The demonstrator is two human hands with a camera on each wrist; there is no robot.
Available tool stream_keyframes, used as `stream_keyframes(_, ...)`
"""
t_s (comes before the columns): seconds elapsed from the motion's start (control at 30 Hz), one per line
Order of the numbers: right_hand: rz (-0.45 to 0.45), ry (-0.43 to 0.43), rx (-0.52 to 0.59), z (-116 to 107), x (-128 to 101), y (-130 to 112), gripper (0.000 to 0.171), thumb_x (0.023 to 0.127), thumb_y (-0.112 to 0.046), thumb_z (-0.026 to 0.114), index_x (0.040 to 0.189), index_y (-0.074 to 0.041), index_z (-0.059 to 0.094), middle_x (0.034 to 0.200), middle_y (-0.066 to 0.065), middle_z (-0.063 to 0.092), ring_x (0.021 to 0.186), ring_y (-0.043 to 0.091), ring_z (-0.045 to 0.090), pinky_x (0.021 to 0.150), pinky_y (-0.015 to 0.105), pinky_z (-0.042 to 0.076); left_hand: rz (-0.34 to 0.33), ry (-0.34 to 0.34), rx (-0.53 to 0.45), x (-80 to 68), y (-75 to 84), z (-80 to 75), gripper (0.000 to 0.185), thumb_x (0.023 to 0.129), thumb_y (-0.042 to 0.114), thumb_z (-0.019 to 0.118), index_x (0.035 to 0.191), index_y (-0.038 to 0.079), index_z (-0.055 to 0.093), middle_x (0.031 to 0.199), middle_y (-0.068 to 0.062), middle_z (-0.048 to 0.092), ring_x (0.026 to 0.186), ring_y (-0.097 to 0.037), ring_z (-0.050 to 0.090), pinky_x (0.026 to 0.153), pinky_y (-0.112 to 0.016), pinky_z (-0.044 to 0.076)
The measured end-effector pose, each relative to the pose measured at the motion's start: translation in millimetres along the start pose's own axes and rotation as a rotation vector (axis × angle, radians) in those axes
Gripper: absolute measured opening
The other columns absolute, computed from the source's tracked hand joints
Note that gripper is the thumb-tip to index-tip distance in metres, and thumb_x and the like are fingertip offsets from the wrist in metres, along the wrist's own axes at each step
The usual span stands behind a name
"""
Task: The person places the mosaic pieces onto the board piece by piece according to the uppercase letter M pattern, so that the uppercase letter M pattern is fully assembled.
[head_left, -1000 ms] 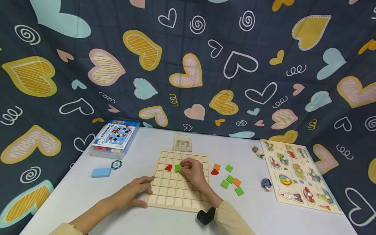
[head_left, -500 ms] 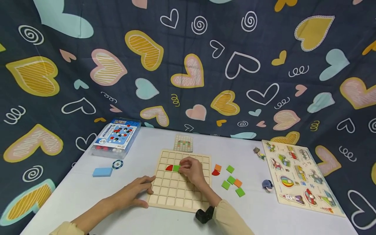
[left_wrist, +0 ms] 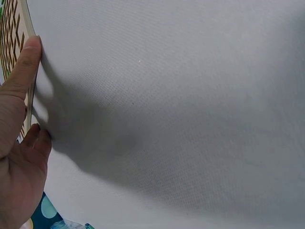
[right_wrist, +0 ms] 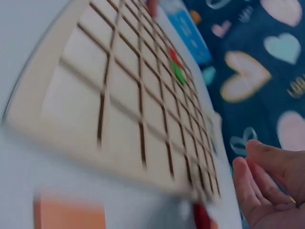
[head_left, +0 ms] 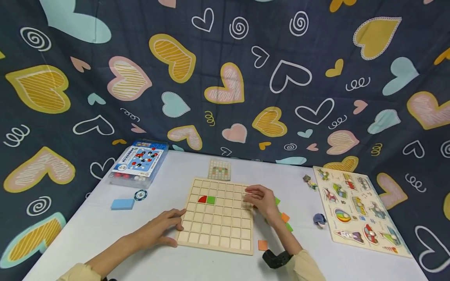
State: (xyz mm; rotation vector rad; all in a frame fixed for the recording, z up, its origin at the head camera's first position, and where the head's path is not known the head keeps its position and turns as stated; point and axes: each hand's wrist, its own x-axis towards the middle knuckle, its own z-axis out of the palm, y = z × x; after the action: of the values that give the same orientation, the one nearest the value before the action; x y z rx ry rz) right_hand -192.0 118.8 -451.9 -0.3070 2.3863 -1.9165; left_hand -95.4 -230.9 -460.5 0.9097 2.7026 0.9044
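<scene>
A wooden grid board (head_left: 218,222) lies on the white table (head_left: 105,230). A red quarter-circle tile (head_left: 202,200) and a green square tile (head_left: 211,200) sit side by side in its cells. My left hand (head_left: 165,228) rests flat against the board's left edge, thumb on the rim (left_wrist: 28,62). At the board's right edge my right hand (head_left: 260,198) hovers over loose tiles, its fingers (right_wrist: 257,167) relaxed and holding nothing. Green tiles (head_left: 289,227) and an orange tile (head_left: 284,217) lie beside that hand. Another orange tile (head_left: 262,245) lies by the board's front right corner.
A small pattern card (head_left: 219,170) lies behind the board. At the left are a plastic box (head_left: 138,162), a poker chip (head_left: 140,195) and a blue block (head_left: 122,204). A picture puzzle board (head_left: 358,210) and a small figure (head_left: 318,219) are at the right. Heart-print cloth hangs behind.
My right hand let go of the green tile, which stays in the cell beside the red one, and moved right to the board's edge over the loose tiles. The left hand has not moved.
</scene>
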Motion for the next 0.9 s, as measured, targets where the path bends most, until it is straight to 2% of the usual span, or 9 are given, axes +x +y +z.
stream_keyframes(0.23,0.110,0.071,-0.092,-57.2,-22.5,10.4,0.029,0.085,0.003,0.069,0.113,0.005,0.062,0.113,0.024,0.065,0.098,0.023,0.066,0.078,0.018,0.052,0.014,0.004,-0.002,-0.8,-0.9,1.8,0.030,0.076,0.038,0.074,0.094,0.021,0.057,0.141,-0.021,0.045,0.121,-0.040,0.046,0.094,-0.056,0.041)
stream_keyframes(0.4,0.130,0.061,-0.102,-79.4,-42.9,13.2,0.030,0.088,-0.003,0.067,0.116,0.005,0.060,0.114,0.025,0.064,0.092,0.010,0.066,0.076,0.019,0.053,-0.002,-0.006,-0.001,0.0,-1.3,-0.8,0.031,0.075,0.038,0.074,0.094,0.021,0.056,0.143,-0.020,0.044,0.122,-0.040,0.045,0.095,-0.055,0.041)
stream_keyframes(0.53,0.138,0.064,-0.077,-86.7,-59.6,14.8,0.032,0.088,-0.006,0.068,0.116,0.007,0.059,0.114,0.025,0.064,0.091,0.007,0.066,0.076,0.019,0.053,-0.009,-0.013,0.000,1.0,-1.6,-0.8,0.030,0.075,0.036,0.075,0.094,0.021,0.057,0.143,-0.020,0.043,0.123,-0.040,0.045,0.096,-0.055,0.040)
stream_keyframes(0.67,0.112,0.054,-0.046,-87.3,-74.5,16.9,0.032,0.087,-0.002,0.068,0.114,0.010,0.058,0.113,0.027,0.064,0.091,0.007,0.066,0.077,0.018,0.053,-0.013,-0.019,0.001,2.1,-1.9,-1.5,0.031,0.076,0.036,0.075,0.095,0.021,0.058,0.144,-0.020,0.043,0.124,-0.040,0.044,0.097,-0.055,0.040)
stream_keyframes(0.8,0.070,-0.041,-0.014,-80.0,-91.2,21.5,0.032,0.085,0.003,0.068,0.114,0.013,0.057,0.111,0.030,0.063,0.091,0.010,0.066,0.076,0.022,0.054,-0.010,-0.018,-0.013,2.3,-1.1,-2.3,0.030,0.076,0.036,0.075,0.095,0.020,0.057,0.144,-0.021,0.041,0.125,-0.041,0.043,0.097,-0.057,0.039)
stream_keyframes(0.9,0.085,-0.153,-0.027,-71.3,-103.3,26.4,0.035,0.083,0.001,0.070,0.114,0.011,0.057,0.111,0.028,0.063,0.091,0.011,0.065,0.077,0.024,0.055,-0.006,-0.017,-0.024,1.2,-0.4,-1.9,0.030,0.076,0.036,0.074,0.095,0.020,0.056,0.144,-0.022,0.041,0.125,-0.041,0.043,0.096,-0.057,0.040)
